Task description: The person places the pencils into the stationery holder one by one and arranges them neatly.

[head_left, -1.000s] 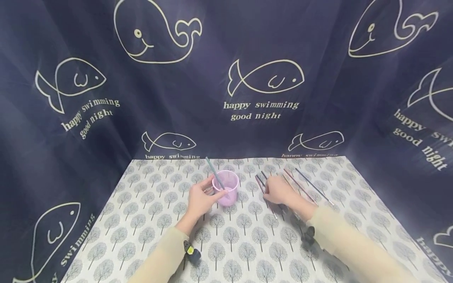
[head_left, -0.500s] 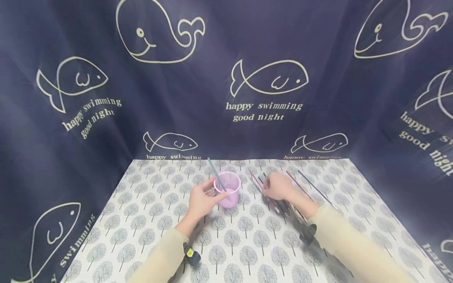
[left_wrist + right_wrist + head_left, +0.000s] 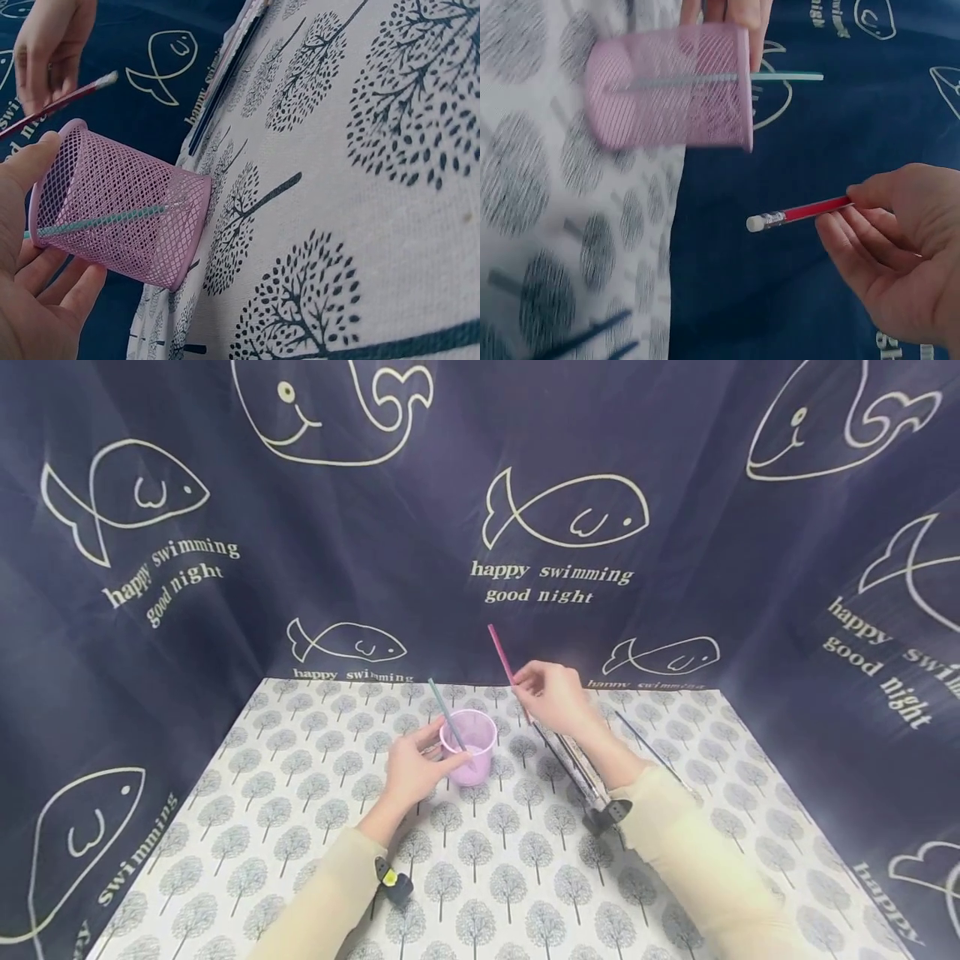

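A pink mesh pencil holder (image 3: pixel 469 752) stands on the cloth with one teal pencil (image 3: pixel 112 221) leaning inside it. My left hand (image 3: pixel 411 772) grips the holder's side, the thumb at the near rim and the fingers round the far side. To the right of the holder and above the cloth, my right hand (image 3: pixel 553 697) pinches a red pencil (image 3: pixel 814 208) between thumb and fingers. The red pencil tilts, its white eraser end (image 3: pixel 756 223) pointing down, and it is apart from the holder.
Several pencils lie on the tree-print cloth (image 3: pixel 510 877) at the right, partly hidden below my right hand and forearm. Farther right lies a dark blue pencil (image 3: pixel 647 742). A navy curtain (image 3: pixel 450 527) with fish drawings hangs behind the table.
My right hand has picked the red pencil up from the cloth and moved it up and left towards the holder. The left hand keeps its grip on the holder. The head view has shifted slightly.
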{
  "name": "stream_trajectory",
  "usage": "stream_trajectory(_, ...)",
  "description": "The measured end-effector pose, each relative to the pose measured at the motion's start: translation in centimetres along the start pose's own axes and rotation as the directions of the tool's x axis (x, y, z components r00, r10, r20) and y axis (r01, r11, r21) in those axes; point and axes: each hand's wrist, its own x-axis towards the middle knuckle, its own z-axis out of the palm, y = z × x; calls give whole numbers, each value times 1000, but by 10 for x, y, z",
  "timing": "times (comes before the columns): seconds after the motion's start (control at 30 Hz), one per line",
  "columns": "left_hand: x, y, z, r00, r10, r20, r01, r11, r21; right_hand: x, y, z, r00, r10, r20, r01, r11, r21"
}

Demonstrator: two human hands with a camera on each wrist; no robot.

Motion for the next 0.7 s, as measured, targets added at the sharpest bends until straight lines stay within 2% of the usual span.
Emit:
stream_trajectory(0.2,1,-2,3,999,35,16,-35,999,5,5,-19,20,999,-24,-46,30,990,137)
stream_trajectory(0.3,1,-1,4,999,35,17,-35,999,0,6,-25,28,998,-30,-50,39,985,170)
stream_trajectory(0.47,-1,-3,2,1000,24,2,-24,1000,9,5,-30,42,998,-55,-5,55,982,183)
stream_trajectory(0.7,0,-4,-1,999,44,-3,-44,999,17,2,-31,56,989,-125,83,115,986,117)
